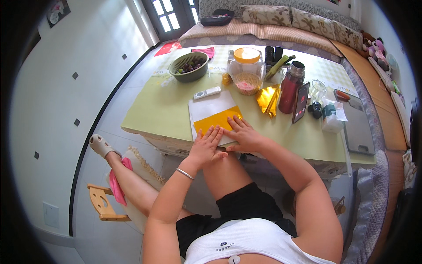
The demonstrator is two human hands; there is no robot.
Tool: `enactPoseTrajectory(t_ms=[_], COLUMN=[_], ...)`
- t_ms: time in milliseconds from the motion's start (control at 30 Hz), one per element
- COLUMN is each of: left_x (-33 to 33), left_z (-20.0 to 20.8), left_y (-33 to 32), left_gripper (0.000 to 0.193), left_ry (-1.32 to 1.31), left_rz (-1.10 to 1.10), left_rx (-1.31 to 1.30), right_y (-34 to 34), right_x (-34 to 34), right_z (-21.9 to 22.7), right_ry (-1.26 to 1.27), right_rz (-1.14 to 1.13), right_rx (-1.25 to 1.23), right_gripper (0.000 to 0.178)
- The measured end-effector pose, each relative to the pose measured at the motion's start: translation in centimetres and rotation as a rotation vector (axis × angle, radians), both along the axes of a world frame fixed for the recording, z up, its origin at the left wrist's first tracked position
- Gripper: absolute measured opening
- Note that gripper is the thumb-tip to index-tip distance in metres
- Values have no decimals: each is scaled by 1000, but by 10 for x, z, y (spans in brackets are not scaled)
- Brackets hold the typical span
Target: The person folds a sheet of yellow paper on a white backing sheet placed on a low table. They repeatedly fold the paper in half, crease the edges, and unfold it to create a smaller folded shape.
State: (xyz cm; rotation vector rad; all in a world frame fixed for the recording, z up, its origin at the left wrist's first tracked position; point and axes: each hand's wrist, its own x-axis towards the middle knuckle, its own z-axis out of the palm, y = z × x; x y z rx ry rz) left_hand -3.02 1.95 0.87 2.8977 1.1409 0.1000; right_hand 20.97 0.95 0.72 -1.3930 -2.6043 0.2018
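The pale wall [101, 57] rises smooth on my left, set with small dark diamonds, and its lower edge bends toward the black rim of the view. The sofa [259, 30] runs along the far side and down the right, its striped cover soft, its right end lost in the dark edge. Before me is the table [154, 110], covered in a flat yellow-green sheet, with a checked cloth at the far side. On its right lies a grey, hard-looking board [358, 125] with rounded corners and a slot handle.

The basket [188, 78] is a green slatted bowl holding round dark fruit, probably grapes. The jar [247, 75] is clear and bulging under an orange lid; what fills its bottom I can't make out. The flask [290, 90] is a dark red metal cylinder, partly hidden by the upright phone [300, 102].

Flat white paper [195, 110] lies near the table edge, with the gold sheet [217, 119], glossy and thin, on top. Both my hands are on that sheet, fingers straight and grasping nothing: the left hand [205, 145] with fingers nearly together, the right hand [246, 135] with fingers slightly parted, the two meeting and hiding its near edge. Crumpled gold foil [267, 100] stands beyond in sharp folds. The slim white remote [207, 93] rests at the paper's far edge.
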Motion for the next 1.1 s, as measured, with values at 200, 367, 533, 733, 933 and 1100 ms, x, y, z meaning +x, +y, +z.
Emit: enactPoseTrajectory(t_ms=[200, 367, 533, 733, 933, 1100], left_x=[-30, -56, -55, -51, -49, -57], left_z=[-7, -9, -8, -13, -13, -31], left_y=[-1, 0, 36, 90, 109, 121], left_gripper=[87, 79, 60, 48, 29, 18], left_ry=[-83, -229, -823, -520, -689, -832], left_rz=[49, 104, 273, 452, 613, 634], left_rx=[-32, -109, -44, -35, -334, -436], right_y=[1, -7, 7, 50, 63, 62], right_x=[19, 40, 34, 9, 2, 3], right_z=[-13, -2, 3, -6, -12, -8], right_ry=[46, 51, 550, 1259, 1244, 1302], right_rz=[-100, -199, -327, -387, -465, -470], right_rx=[-26, -50, 44, -525, -731, -742], right_gripper=[95, 85, 55, 44, 61, 66])
